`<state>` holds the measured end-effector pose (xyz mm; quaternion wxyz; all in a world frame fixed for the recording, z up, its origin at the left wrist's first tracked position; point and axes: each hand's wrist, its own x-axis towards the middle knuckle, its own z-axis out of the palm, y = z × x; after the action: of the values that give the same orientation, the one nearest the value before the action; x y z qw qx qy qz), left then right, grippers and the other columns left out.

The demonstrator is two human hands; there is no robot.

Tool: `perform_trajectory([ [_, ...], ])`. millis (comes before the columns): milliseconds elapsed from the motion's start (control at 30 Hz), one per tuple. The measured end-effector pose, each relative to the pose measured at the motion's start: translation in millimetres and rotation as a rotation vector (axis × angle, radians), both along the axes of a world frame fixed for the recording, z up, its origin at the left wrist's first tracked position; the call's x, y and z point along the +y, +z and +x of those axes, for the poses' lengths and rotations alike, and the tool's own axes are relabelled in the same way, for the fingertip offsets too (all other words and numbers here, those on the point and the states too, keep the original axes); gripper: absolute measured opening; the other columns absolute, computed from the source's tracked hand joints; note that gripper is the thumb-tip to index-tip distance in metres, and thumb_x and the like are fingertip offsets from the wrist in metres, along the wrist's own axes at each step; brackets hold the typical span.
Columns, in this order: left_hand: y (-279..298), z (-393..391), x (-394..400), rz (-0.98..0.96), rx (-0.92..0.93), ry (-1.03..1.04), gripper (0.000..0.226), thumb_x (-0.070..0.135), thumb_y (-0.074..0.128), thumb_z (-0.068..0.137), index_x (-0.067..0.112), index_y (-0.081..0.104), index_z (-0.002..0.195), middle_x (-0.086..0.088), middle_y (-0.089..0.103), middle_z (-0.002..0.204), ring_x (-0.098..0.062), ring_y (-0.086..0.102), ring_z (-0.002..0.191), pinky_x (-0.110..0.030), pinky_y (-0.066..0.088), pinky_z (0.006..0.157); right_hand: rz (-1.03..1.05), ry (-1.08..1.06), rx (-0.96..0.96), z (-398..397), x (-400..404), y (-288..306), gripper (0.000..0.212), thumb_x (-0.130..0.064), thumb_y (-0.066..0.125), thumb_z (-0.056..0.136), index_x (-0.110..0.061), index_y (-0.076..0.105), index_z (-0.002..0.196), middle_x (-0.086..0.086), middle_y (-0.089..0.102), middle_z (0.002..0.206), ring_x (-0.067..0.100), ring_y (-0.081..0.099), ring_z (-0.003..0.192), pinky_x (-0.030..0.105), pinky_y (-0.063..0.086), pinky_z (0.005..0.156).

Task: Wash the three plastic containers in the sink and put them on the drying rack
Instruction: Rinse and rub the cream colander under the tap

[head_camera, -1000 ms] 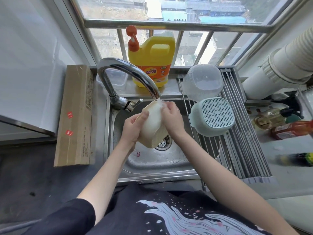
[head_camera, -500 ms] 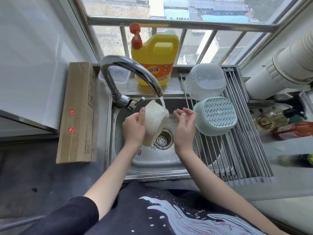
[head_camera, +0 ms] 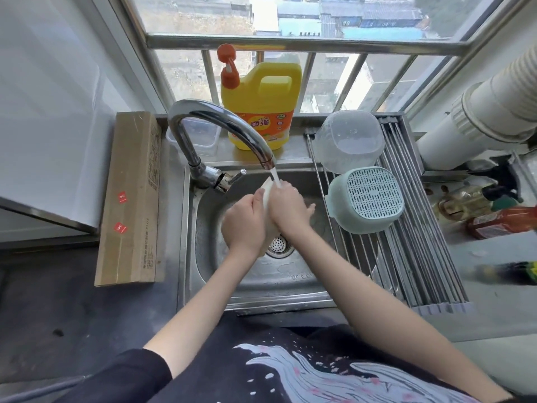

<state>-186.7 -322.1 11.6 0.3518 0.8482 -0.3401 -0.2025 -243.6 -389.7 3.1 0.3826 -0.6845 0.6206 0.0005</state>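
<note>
A cream plastic container (head_camera: 266, 191) is held on edge over the steel sink (head_camera: 250, 283), under water running from the tap (head_camera: 220, 123). My left hand (head_camera: 243, 223) grips its left side. My right hand (head_camera: 287, 209) covers its right side with the fingers curled over it, right beneath the stream. Most of the container is hidden between my hands. Two other containers lie upside down on the drying rack (head_camera: 418, 257): a clear one (head_camera: 348, 141) at the back and a pale green perforated one (head_camera: 367, 200) in front of it.
A yellow detergent jug (head_camera: 260, 103) stands on the ledge behind the tap, beside a small clear tub (head_camera: 200, 138). A long cardboard box (head_camera: 132, 199) lies left of the sink. Bottles (head_camera: 494, 225) lie on the counter right of the rack, under a white duct (head_camera: 488, 112).
My right hand, which had come off the container, is back on its right side. The container has turned more upright between my hands under the running water.
</note>
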Motion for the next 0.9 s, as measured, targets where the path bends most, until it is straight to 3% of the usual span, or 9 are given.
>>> perform_trajectory([
  [100, -3, 14, -19, 0.028, 0.046, 0.047, 0.049, 0.039, 0.034, 0.101, 0.01, 0.058, 0.069, -0.017, 0.068, 0.086, -0.034, 0.058, 0.082, -0.032, 0.032, 0.064, -0.166, -0.032, -0.136, 3, 35, 6, 0.045, -0.034, 0.023, 0.102, -0.025, 0.036, 0.145, -0.008, 0.026, 0.156, 0.009, 0.014, 0.145, 0.059, 0.0, 0.114],
  [233, 3, 7, -24, 0.018, 0.008, -0.059, 0.048, 0.038, 0.034, 0.101, 0.015, 0.043, 0.06, -0.016, 0.067, 0.084, -0.036, 0.058, 0.084, -0.034, 0.033, 0.063, 0.003, -0.145, -0.231, -6, -8, 0, 0.041, -0.027, 0.027, 0.1, -0.019, 0.045, 0.137, 0.0, 0.043, 0.146, 0.018, 0.035, 0.137, 0.054, 0.023, 0.11],
  [333, 9, -3, -15, 0.013, -0.072, -0.074, 0.051, 0.044, 0.036, 0.099, 0.014, 0.04, 0.058, -0.012, 0.064, 0.073, -0.035, 0.056, 0.075, -0.036, 0.035, 0.059, 0.177, -0.126, -0.145, -5, -43, -7, 0.033, -0.016, 0.033, 0.1, -0.001, 0.052, 0.123, 0.016, 0.057, 0.124, 0.032, 0.055, 0.113, 0.04, 0.043, 0.088],
  [433, 13, 7, -13, -0.047, -0.025, 0.021, 0.057, 0.045, 0.04, 0.097, 0.015, 0.031, 0.05, 0.001, 0.042, 0.049, -0.025, 0.042, 0.056, -0.031, 0.021, 0.048, 0.403, -0.277, -0.444, -11, -48, -16, 0.02, -0.028, 0.048, 0.089, -0.015, 0.064, 0.093, 0.0, 0.061, 0.083, 0.017, 0.051, 0.069, 0.029, 0.039, 0.052],
  [500, 14, 18, -18, -0.146, 0.155, 0.12, 0.059, 0.044, 0.046, 0.096, 0.016, 0.026, 0.048, 0.002, 0.031, 0.045, -0.018, 0.03, 0.048, -0.03, 0.016, 0.048, 0.499, -0.415, -0.686, -18, -41, -15, 0.02, -0.04, 0.052, 0.085, -0.023, 0.062, 0.083, -0.006, 0.061, 0.071, 0.015, 0.051, 0.064, 0.021, 0.039, 0.047],
  [667, 13, 31, -21, -0.223, 0.67, 0.125, 0.046, 0.047, 0.07, 0.077, 0.009, 0.049, 0.06, -0.006, 0.046, 0.062, -0.017, 0.039, 0.06, -0.029, 0.029, 0.057, 0.599, -0.524, -0.966, -31, -33, -24, 0.072, -0.066, 0.025, 0.092, -0.014, 0.054, 0.133, 0.014, 0.063, 0.125, 0.029, 0.06, 0.114, 0.044, 0.049, 0.095],
  [733, 9, 29, -17, -0.178, 0.831, 0.027, 0.027, 0.035, 0.08, 0.07, 0.015, 0.062, 0.073, 0.001, 0.065, 0.075, -0.014, 0.057, 0.067, -0.028, 0.044, 0.063, 0.597, -0.63, -0.831, -31, -33, -24, 0.086, -0.08, 0.037, 0.073, -0.018, 0.057, 0.129, 0.014, 0.065, 0.121, 0.033, 0.063, 0.109, 0.051, 0.048, 0.095],
  [800, 2, 27, -11, -0.149, 0.922, -0.13, 0.046, 0.03, 0.086, 0.056, 0.019, 0.066, 0.096, -0.002, 0.072, 0.095, -0.015, 0.066, 0.084, -0.031, 0.052, 0.071, 0.591, -0.743, -0.664, -36, -44, -55, 0.092, -0.08, 0.042, 0.058, -0.019, 0.059, 0.125, 0.012, 0.067, 0.117, 0.035, 0.065, 0.103, 0.057, 0.047, 0.093],
  [900, -6, 32, -8, -0.133, 0.97, -0.302, 0.065, 0.022, 0.085, 0.052, 0.015, 0.062, 0.113, -0.006, 0.07, 0.107, -0.018, 0.065, 0.095, -0.032, 0.054, 0.078, 0.747, -0.787, -0.47, -38, -41, -67, 0.069, -0.062, 0.041, 0.074, -0.015, 0.065, 0.12, 0.015, 0.069, 0.111, 0.039, 0.065, 0.099, 0.061, 0.043, 0.091],
])
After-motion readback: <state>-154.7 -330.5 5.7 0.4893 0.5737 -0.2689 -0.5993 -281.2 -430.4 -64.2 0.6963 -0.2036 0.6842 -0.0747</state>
